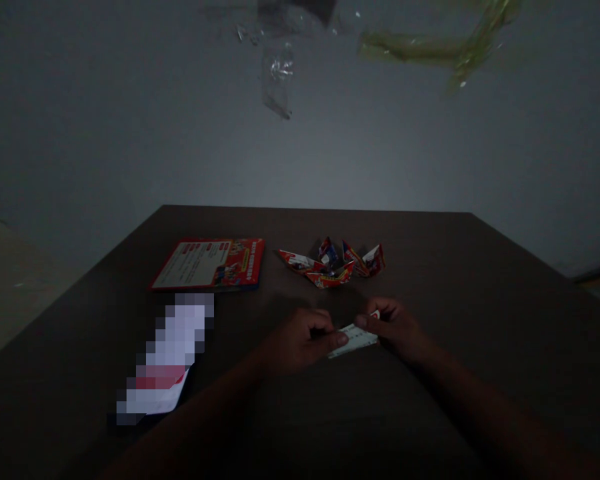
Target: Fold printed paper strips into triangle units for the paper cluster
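Between my two hands is a small folded piece of printed paper point(359, 339), pale on the side facing up, with a bit of red at its far right corner. My left hand point(305, 340) pinches its left end, thumb on top. My right hand point(395, 327) grips the right end, its thumb also lying on the upper face. The fingers beneath the paper are hidden. Just beyond my hands lie folded paper shapes point(320, 273) in red, white and blue, with pointed corners sticking up.
A stack of red and white printed sheets point(205, 263) rests at the table's back left. Nearer me is a phone point(167, 360) with a lit, blurred screen, beside my left forearm. The dark table point(480, 280) meets a wall point(380, 147) with tape stuck on it.
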Demonstrator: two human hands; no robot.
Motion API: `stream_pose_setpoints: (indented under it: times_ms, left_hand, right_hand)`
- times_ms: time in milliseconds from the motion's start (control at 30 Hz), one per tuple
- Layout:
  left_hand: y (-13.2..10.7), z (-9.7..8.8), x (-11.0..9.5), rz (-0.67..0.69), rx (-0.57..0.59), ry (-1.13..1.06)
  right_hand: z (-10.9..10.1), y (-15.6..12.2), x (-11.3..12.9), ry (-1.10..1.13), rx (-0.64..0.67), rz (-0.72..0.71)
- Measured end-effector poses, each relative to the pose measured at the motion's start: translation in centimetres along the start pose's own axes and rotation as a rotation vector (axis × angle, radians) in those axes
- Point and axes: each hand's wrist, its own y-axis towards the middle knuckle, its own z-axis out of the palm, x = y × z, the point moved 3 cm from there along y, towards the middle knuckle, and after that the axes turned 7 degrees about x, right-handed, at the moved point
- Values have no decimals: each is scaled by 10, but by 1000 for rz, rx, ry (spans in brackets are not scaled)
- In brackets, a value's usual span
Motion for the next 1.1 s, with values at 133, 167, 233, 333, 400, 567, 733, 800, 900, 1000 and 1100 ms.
stream_pose_setpoints:
  times_ms: [133, 167, 233, 333, 400, 567, 733, 800, 900, 1000, 1100]
  left_hand:
    - [1, -2, 3, -13, -68, 34]
    - [1, -3, 3, -10, -103, 37]
    - [2, -5, 4, -6, -180, 40]
    - [1, -8, 7, -1, -279, -3]
    - [2, -9, 10, -16, -302, -74]
    - [3, -8, 19, -159, -203, -256]
    - [2, -7, 17, -152, -65, -320]
    - [1, -6, 13, -95, -17, -323]
    - [0, -5, 9, -49, -4, -249]
    - [-1, -5, 11, -120, -7, -147]
    - [-1, -4, 15, -223, -42, -99]
  right_hand:
    - [0, -1, 4, -106, -51, -21]
    - [0, -1, 5, -132, -53, -23]
    - [2, -1, 7, -185, -51, -20]
    - [5, -2, 9, -245, -58, -22]
    - [6, -2, 9, -263, -58, -29]
    - [5, -3, 9, -294, -69, -80]
    - [5, -3, 10, -278, -52, -117]
    - [6, -3, 11, -271, -35, -128]
    - [5, -3, 11, -258, -39, -134]
    - [4, -3, 11, -236, -54, -141]
    - [4, -2, 10, -220, -23, -117]
